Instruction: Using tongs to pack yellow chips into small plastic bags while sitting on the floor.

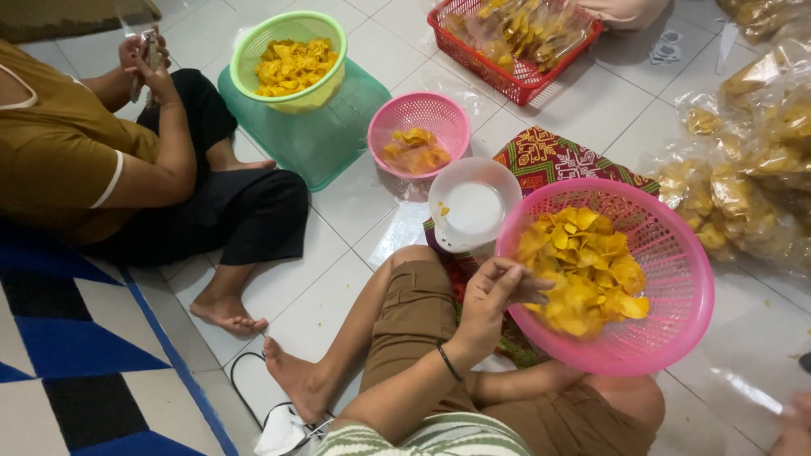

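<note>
A large pink plastic basket point(676, 279) rests tilted on my lap and holds a heap of yellow chips point(583, 270). My left hand point(494, 295) grips the basket's near rim, its fingertips reaching in among the chips. A black band circles that wrist. Only a blurred sliver of my right hand point(797, 422) shows at the bottom right corner, beside a clear plastic bag point(743, 388); its fingers are hidden.
A white round tub point(473, 207) and a small pink basket point(420, 127) stand ahead on the tiles. Farther off are a green bowl point(291, 59) of chips on a teal tray point(325, 135), a red basket point(511, 38), and bagged chips point(743, 177) on the right. Another person point(101, 160) sits on the left.
</note>
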